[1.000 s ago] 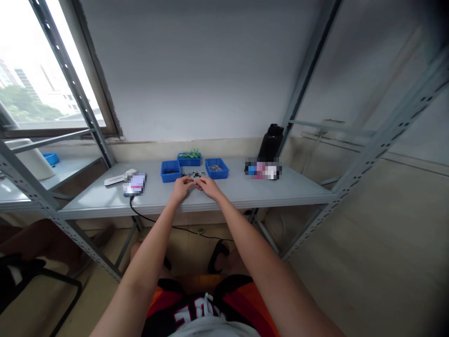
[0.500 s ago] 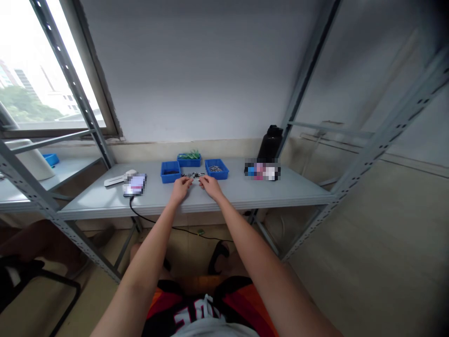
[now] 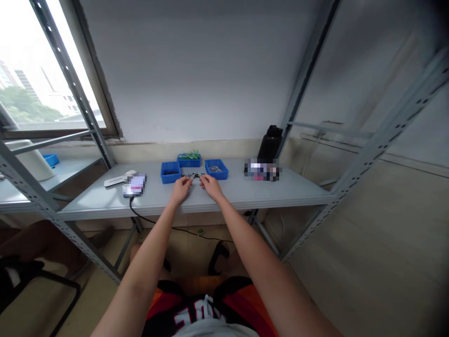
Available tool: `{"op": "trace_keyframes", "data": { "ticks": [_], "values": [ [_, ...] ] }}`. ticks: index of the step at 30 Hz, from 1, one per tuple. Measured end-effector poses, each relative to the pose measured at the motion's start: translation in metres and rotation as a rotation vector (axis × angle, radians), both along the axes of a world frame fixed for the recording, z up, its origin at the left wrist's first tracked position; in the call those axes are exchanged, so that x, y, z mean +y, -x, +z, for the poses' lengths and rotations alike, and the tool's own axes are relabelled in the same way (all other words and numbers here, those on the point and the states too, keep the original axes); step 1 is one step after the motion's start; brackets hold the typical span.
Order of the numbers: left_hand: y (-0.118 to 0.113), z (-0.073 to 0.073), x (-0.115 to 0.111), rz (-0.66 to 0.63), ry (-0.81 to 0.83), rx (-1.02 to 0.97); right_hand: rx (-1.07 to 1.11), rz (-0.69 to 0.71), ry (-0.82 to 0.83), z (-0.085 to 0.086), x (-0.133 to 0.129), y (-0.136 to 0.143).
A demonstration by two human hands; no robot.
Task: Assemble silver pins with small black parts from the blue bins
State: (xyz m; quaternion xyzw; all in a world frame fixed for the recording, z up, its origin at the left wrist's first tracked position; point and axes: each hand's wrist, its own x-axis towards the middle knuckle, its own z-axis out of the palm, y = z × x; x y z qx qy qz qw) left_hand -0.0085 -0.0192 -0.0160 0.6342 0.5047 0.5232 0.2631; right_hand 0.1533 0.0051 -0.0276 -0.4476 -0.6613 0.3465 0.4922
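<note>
Two bare forearms are reaching forward and away from the wearer's lap, the left forearm [image 3: 150, 257] and the right forearm [image 3: 257, 250] converging over the front edge of the table [image 3: 245, 193]. Below that edge, a dark cable [image 3: 185, 229] is trailing down from the phone [image 3: 135, 185], which is lying well to the left of the hands.

The left hand [image 3: 181, 188] and the right hand [image 3: 211, 187] are facing each other low over the table, a narrow gap separating them. Their fingers are curling in towards the thumbs; how tightly the tips are closing, and whether either hand is gripping a small piece, I cannot tell at this scale. A white object [image 3: 114, 181] is lying beside the phone.

Just beyond the fingertips, a loose group of small dark and silvery parts [image 3: 195, 175] is lying on the table, between the left blue tray [image 3: 170, 179] and the right blue tray [image 3: 219, 176]. The left one is holding dark pieces [image 3: 170, 172], the right one silvery pieces [image 3: 215, 169]. Farther back, the rear blue tray [image 3: 190, 163] is holding green pieces [image 3: 191, 155], and a black bottle [image 3: 271, 145] is standing upright towards the right, near the wall [image 3: 196, 93].
</note>
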Motion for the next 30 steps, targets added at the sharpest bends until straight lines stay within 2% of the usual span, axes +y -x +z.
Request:
{"op": "trace_keyframes", "data": {
  "ticks": [4,13,25,30],
  "values": [
    [0.0002,0.0004,0.0000,0.004,0.009,-0.014,0.015,0.029,-0.002,-0.0010,0.0015,0.0003],
    [0.0018,0.0033,-0.0024,-0.001,-0.005,-0.091,-0.061,0.197,-0.029,-0.0039,-0.0009,0.0031],
    [-0.0014,0.0044,-0.0042,-0.097,-0.001,0.011,-0.111,0.162,-0.049,-0.0026,-0.0013,0.0020],
    [-0.0014,0.0037,-0.0031,-0.035,-0.047,0.053,-0.118,0.174,-0.053,-0.0035,-0.0006,0.0024]
  ]
}}
